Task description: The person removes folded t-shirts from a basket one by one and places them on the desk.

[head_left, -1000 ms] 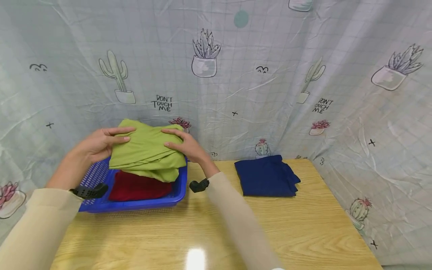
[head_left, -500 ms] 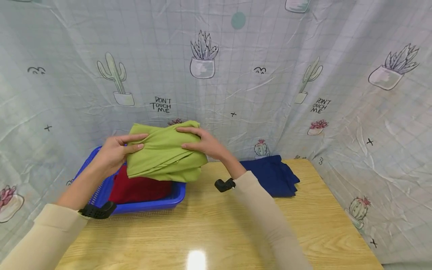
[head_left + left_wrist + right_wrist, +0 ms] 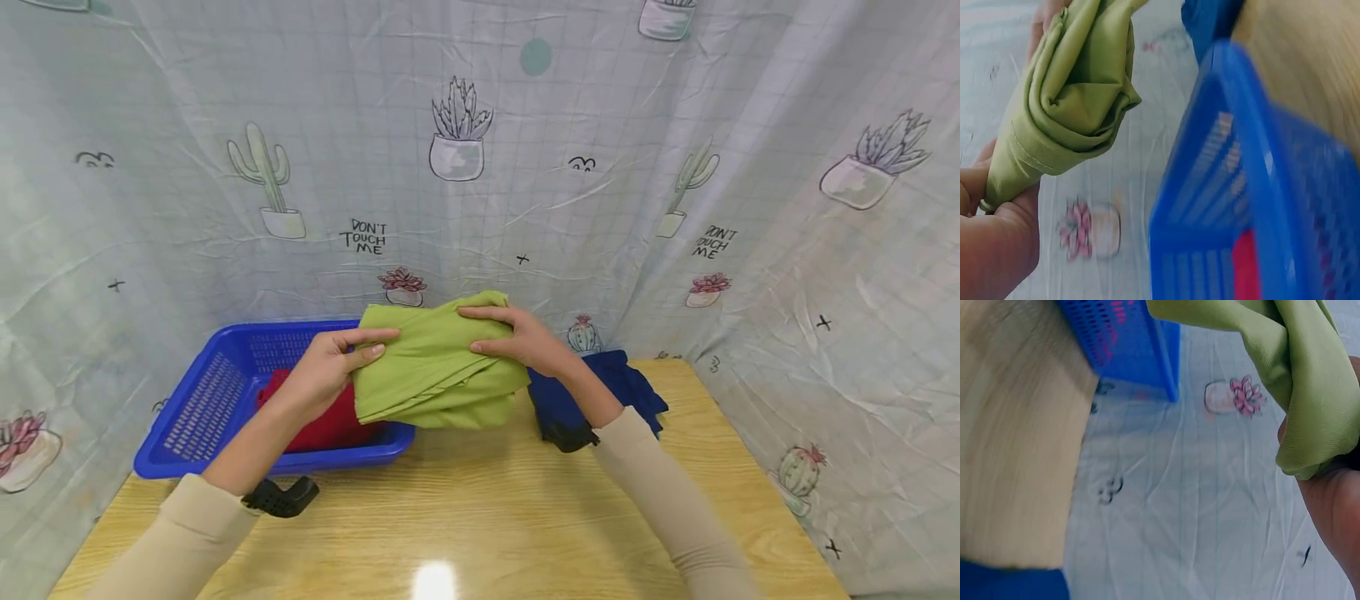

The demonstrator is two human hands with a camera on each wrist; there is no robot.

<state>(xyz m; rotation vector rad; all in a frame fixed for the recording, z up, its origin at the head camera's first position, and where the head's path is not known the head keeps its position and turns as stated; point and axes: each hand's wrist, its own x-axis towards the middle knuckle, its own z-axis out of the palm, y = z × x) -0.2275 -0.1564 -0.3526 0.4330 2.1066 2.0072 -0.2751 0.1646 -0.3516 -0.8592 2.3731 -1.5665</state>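
Note:
Both hands hold a folded lime-green cloth (image 3: 435, 367) in the air, in front of the basket's right end. My left hand (image 3: 333, 362) pinches its left edge between thumb and fingers; the left wrist view shows the cloth's layered folds (image 3: 1072, 106) hanging from that grip. At the opposite edge my right hand (image 3: 521, 342) grips the cloth, thumb and fingertips on the near face. A blue plastic basket (image 3: 172, 458) stands on the left of the table, with a dark red cloth (image 3: 337, 425) inside, partly covered by my left hand and the green cloth.
A folded navy cloth (image 3: 622, 383) lies on the wooden table (image 3: 480, 517) at the right, partly behind my right forearm. A white curtain (image 3: 480, 217) printed with cactus pots hangs directly behind the table.
Both hands have carried the green cloth rightward, from over the basket to beside its right end. More of the basket is now visible, while my right arm covers part of the navy cloth.

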